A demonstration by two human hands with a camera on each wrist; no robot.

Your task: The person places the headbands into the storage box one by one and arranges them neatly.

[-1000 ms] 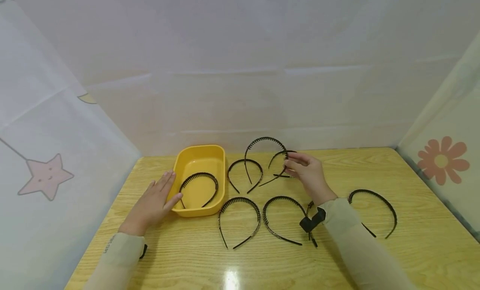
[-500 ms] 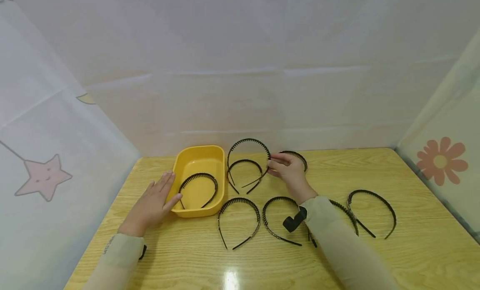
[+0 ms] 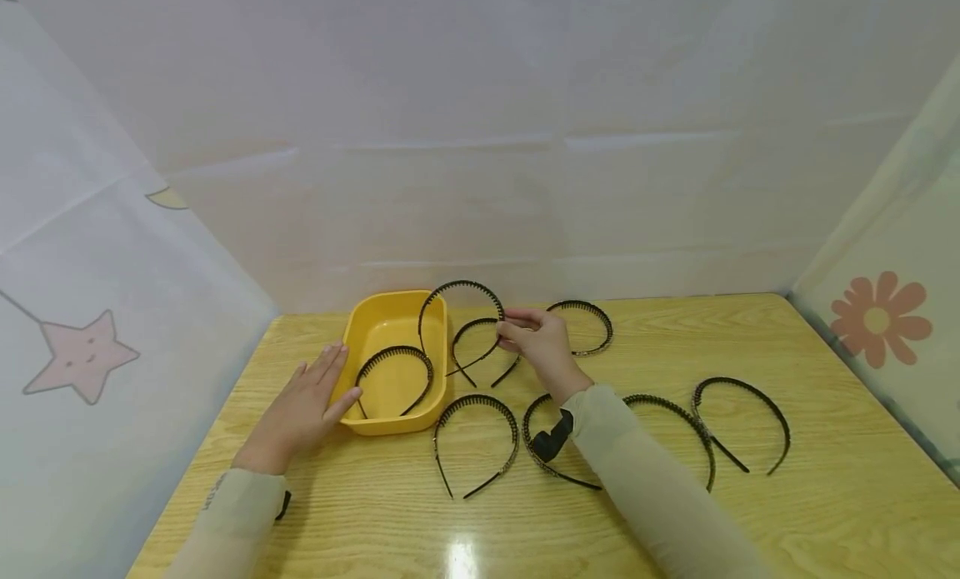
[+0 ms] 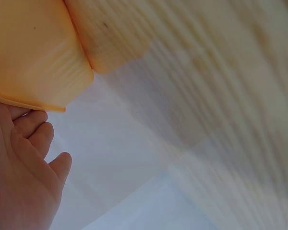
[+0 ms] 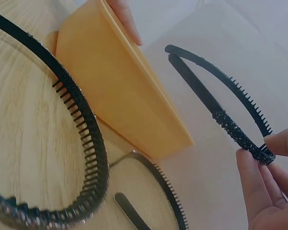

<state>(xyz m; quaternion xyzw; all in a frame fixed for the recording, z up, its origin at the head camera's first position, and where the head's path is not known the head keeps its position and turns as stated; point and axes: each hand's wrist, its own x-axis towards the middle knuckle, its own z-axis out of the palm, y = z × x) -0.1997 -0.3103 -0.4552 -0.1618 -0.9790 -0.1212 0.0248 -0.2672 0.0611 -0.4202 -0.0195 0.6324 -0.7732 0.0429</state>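
My right hand [image 3: 546, 347] pinches a black toothed headband [image 3: 462, 282] by its side and holds it up at the right edge of a yellow plastic box [image 3: 397, 426]. In the right wrist view, dark glittery stones cover part of this headband [image 5: 230, 130], between thumb and fingers. The box contains another black headband [image 3: 397, 349]. On the box's left rim rests my left hand [image 3: 300, 411], its fingers straight and its thumb over the near left corner. The left wrist view shows those fingertips [image 4: 37, 122] right at the box's rim.
Several black headbands lie on the wooden table [image 3: 360, 512]: one headband [image 3: 477, 398] in front, another [image 3: 581, 303] at the back, one [image 3: 742, 381] at the right. My right forearm passes over a headband [image 3: 671, 404]. A white cloth [image 3: 480, 212] hangs behind the table.
My right hand has moved left with the headband, from above the back headbands to the box's right edge. The left hand has stayed on the rim.
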